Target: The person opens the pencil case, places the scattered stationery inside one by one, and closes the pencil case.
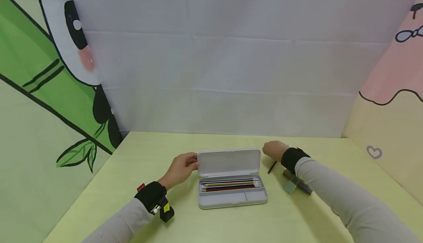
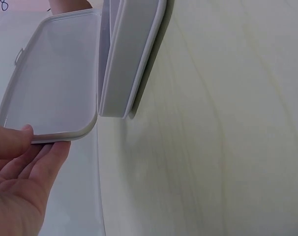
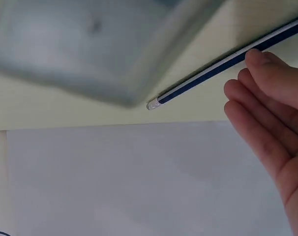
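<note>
A light grey pencil case [image 1: 224, 200] lies with its lid raised on the table, several pencils [image 1: 228, 185] in its back compartment. My left hand [image 1: 180, 171] pinches the left edge of the lid [image 1: 229, 162], thumb on its inner face and fingers behind, as the left wrist view shows. Right of the case, my right hand [image 1: 275, 149] is over a dark blue pencil [image 3: 203, 78] with a silvery white end. In the right wrist view its thumb is at the pencil's edge and the other fingers are loosely bent, apart from the pencil.
Near my right wrist lies a translucent greenish item [image 1: 290, 186], beside a dark bar-like item [image 1: 304, 188], partly hidden by the sleeve. A blurred greyish object [image 3: 80, 54] fills the upper left of the right wrist view. A white backdrop [image 1: 231, 70] stands behind the yellow table [image 1: 158, 228].
</note>
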Demonstrator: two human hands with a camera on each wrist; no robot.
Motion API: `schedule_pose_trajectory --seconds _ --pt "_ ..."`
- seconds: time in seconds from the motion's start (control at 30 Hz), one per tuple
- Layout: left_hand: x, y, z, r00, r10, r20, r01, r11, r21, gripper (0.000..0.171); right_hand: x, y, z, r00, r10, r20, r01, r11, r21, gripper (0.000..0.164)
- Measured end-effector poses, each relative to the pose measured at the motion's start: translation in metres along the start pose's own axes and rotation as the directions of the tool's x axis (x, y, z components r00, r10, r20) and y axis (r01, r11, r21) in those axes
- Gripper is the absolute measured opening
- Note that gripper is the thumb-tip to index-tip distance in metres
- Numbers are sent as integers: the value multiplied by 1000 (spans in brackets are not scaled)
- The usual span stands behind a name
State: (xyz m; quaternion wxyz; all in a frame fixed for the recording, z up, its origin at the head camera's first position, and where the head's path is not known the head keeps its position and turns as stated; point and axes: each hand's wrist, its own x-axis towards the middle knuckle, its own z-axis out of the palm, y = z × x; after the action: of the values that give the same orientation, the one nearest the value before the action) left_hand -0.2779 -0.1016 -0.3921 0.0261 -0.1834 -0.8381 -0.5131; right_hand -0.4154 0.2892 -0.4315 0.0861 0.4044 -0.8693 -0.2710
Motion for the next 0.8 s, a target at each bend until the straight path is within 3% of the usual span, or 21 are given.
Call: schedule_pose_trajectory --seconds 0.07,0.13,0.23,0.5,0.8 --pt "0 0 0 1000 0 -2 0 1000 6 22 -12 -12 -55 1000 19 20 -19 1000 12 22" --pt "0 0 -1 1000 1 -8 -1 1000 10 22 -16 -16 -73 999 32 22 -32 999 0 22" --pt "1 0 0 1000 -3 -15 4 1000 14 22 -20 -20 -78 999 31 23 -31 999 -28 20" --pt "1 -3 5 1000 -20 -10 20 1000 11 22 -16 -24 -62 998 33 55 -33 999 -10 20" --pt "2 -4 5 1000 -4 -13 4 1000 10 21 -21 -4 -85 998 45 46 -46 999 19 25"
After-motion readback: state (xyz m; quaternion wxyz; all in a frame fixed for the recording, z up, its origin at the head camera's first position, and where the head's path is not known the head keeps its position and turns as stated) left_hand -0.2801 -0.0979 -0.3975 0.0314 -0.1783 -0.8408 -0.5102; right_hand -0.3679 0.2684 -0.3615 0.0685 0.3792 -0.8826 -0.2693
